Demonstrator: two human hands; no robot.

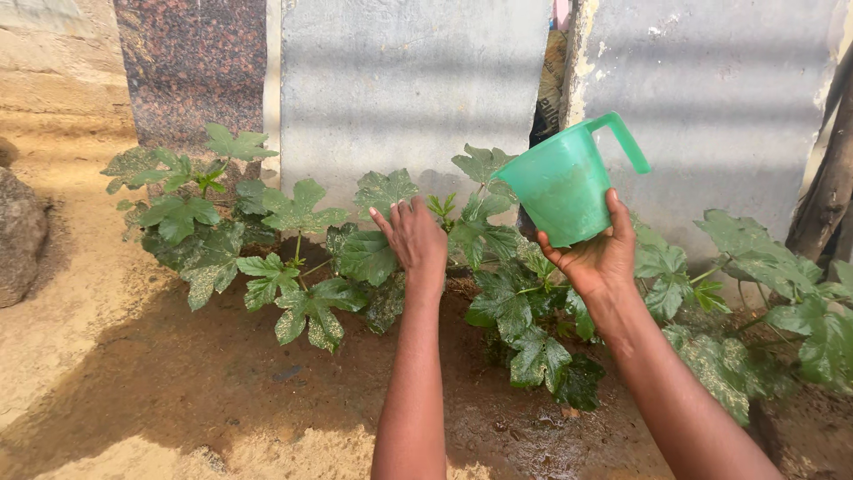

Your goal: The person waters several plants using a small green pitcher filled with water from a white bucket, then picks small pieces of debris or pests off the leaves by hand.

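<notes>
Grey concrete wall (409, 80) and a speckled granite slab (191, 62) back a row of broad-leaved plants (302, 267) in sandy soil (107, 373). Soil at the plant bases is dark and wet, looks already watered; sand at left dry. Right hand (600, 258) cups green plastic jug (569, 182) from below, tilted over the leaves, no stream visible. Left hand (413, 236) spread, fingers loosely open, hovering at the leaves, holding nothing. Grey rock (18, 236) at far left.

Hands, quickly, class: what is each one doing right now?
Left hand: open, empty, raised over the leafy plants.
Right hand: holding the tilted green plastic jug from underneath.
</notes>
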